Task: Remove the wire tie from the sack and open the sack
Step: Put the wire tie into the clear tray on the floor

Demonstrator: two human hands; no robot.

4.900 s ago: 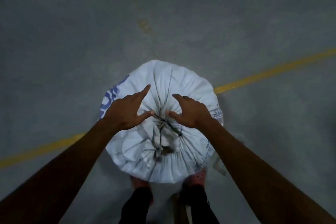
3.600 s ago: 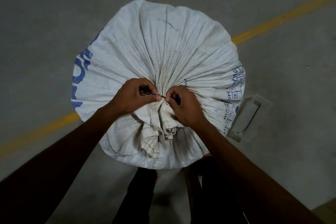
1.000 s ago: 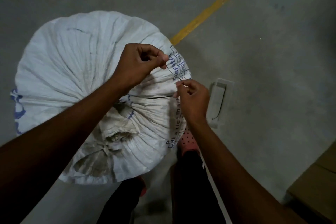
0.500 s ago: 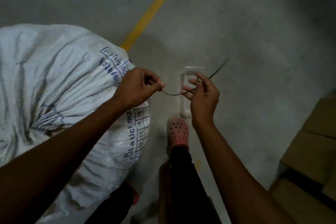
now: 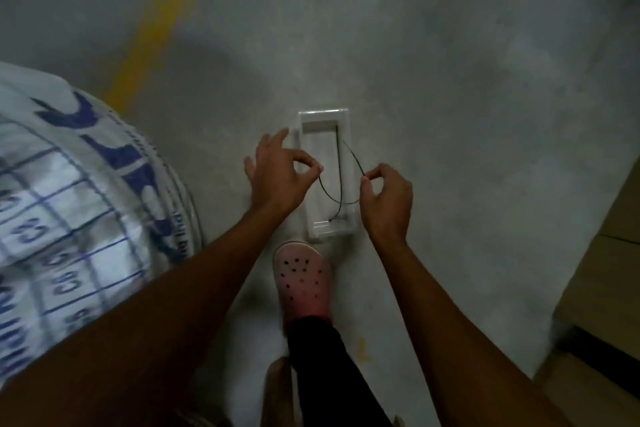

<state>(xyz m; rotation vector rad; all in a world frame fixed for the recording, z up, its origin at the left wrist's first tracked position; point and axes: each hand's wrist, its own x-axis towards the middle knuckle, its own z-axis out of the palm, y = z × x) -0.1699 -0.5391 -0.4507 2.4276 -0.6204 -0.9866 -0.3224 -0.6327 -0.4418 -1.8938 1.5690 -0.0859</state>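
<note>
over a small white tray point(image 5: 325, 230) on the grey concrete floor point(image 5: 450, 62), the two hands hold a thin dark wire tie point(image 5: 334, 198) between them. the left hand point(image 5: 277, 177) pinches one end of the wire between thumb and index finger, and its other fingers are spread out and free. the right hand point(image 5: 388, 201) pinches the wire near the other side with thumb and index finger too, its other fingers curled loosely. the wire hangs down in a loop between the two hands, and one short end goes up and left past the right hand. the tray is long and narrow, and another dark wire point(image 5: 338, 166) lies inside it along its right wall.

the sack point(image 5: 69, 201) is at the left edge of the view, apart from both hands. it is white woven material with blue letters and a blue grid print, and it looks blurred. its mouth is not in view, so i cannot tell if it is open.

a pink shoe with holes point(image 5: 302, 282) stands just below the tray, with a black trouser leg point(image 5: 332, 374) above it. a yellow line point(image 5: 156, 28) runs on the floor at upper left. brown cardboard boxes point(image 5: 602, 288) are at the right edge.
</note>
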